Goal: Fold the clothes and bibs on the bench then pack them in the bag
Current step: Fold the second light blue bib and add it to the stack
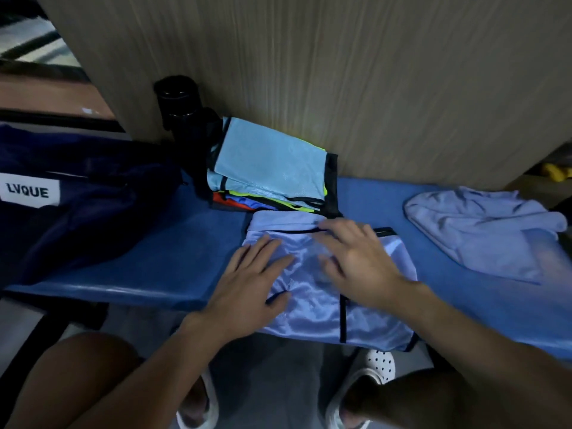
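A light blue mesh bib (pixel 377 308) with black trim lies folded at the front edge of the blue bench (pixel 161 261). My left hand (pixel 250 283) rests flat on its left part, fingers spread. My right hand (pixel 356 258) presses flat on its upper middle, fingers apart. Behind it sits a stack of folded bibs (pixel 269 168), light blue on top, with yellow, orange and blue layers under it. A crumpled pale blue garment (pixel 483 230) lies on the bench at the right. The dark navy bag (pixel 77 193) with a white "LVQUE" label lies at the left.
A black bottle (pixel 179 103) stands against the wood-grain wall (pixel 371 72) behind the stack. My knees and white clogs (pixel 371 370) show below the bench edge. A yellow object (pixel 555 173) sits at the far right.
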Demonstrator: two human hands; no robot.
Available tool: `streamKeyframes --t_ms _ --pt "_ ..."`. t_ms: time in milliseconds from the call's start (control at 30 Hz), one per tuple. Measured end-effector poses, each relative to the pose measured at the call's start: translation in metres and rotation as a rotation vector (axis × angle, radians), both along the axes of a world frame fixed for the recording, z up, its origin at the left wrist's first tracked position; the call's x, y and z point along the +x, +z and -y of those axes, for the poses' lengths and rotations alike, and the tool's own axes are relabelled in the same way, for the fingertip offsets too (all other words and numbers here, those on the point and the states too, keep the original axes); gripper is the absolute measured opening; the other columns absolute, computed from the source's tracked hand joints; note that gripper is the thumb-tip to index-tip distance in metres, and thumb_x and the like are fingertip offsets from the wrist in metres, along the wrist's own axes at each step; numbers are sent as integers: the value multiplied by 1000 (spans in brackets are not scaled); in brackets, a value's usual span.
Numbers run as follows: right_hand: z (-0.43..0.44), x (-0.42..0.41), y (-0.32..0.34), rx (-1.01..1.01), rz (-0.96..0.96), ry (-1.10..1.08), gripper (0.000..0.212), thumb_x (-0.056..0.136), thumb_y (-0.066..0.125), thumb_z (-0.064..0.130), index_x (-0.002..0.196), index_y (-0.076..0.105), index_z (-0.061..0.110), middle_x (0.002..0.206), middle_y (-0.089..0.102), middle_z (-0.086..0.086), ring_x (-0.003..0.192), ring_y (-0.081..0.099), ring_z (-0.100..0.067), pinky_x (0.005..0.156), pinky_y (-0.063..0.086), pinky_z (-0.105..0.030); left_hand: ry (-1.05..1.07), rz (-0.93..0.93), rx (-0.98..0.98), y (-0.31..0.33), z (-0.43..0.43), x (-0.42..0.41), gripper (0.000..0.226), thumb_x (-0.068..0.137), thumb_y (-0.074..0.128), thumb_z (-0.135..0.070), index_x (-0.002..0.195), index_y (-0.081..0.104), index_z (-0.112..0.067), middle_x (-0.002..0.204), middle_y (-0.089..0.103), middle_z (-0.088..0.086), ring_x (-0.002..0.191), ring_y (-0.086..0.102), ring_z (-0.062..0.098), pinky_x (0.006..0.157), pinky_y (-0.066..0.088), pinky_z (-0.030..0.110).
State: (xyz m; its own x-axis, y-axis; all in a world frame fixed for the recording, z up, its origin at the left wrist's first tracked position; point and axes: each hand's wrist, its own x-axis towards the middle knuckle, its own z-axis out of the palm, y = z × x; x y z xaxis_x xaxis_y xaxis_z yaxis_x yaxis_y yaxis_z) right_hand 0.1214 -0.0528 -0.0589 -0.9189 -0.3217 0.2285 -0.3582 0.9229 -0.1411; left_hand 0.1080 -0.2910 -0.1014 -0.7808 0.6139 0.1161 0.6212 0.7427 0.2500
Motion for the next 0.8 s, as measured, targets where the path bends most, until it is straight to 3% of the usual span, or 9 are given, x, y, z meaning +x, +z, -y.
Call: streamKeyframes --t_ms 100,233,300,433,533,667,800 --pt "4 13 -24 163 158 -20 63 96 31 55 144 45 18 156 34 -4 146 25 -22 114 19 -49 -30 85 -33 5 5 -3 70 93 45 -61 155 21 -40 167 -10 -8 148 -24 4 120 -12 29" --pt "1 20 -42 283 219 -47 68 99 21 58 151 36 17 161 24 -6 150 18 -22 115 17 -53 -100 169 -220 12 11 -7 86 89 46 -70 155 -3 -46 158 -35 -12 140 -40 3 120 -14 31" --pt "2 20 -40 276 239 -45 68 99 21 58 150 37 18 161 24 -6 150 18 -22 115 15 -53 -100 164 -217 13 13 -5 83 88 43 -70 156 0 -45 162 -28 -10 143 -35 4 122 -11 34" --pt "4 21 -33 166 217 -60 68 97 15 59 154 28 25 164 12 2 151 3 -15 118 1 -51 -68 -52 -58 16 1 -4 66 93 36 -60 151 37 -29 163 24 -1 153 8 17 122 16 46" --pt "1 29 -32 85 156 -104 61 99 20 57 151 31 26 163 19 2 151 11 -17 117 5 -52 -119 -122 -124 5 -4 -12 67 99 29 -62 157 27 -29 167 12 -1 154 -1 16 123 7 45" --pt "-5 39 -40 166 215 -101 61 99 21 57 151 32 27 162 22 -1 150 19 -25 114 21 -62 -180 -107 -242 -11 12 -19 69 99 20 -69 159 11 -35 168 2 1 154 -6 19 122 6 49" --pt "-5 42 -34 42 218 -117 65 96 12 57 154 22 29 164 11 5 151 6 -19 119 3 -54 -215 -85 -243 -6 18 -26 71 97 24 -71 159 15 -36 168 5 1 155 -5 18 123 4 46"
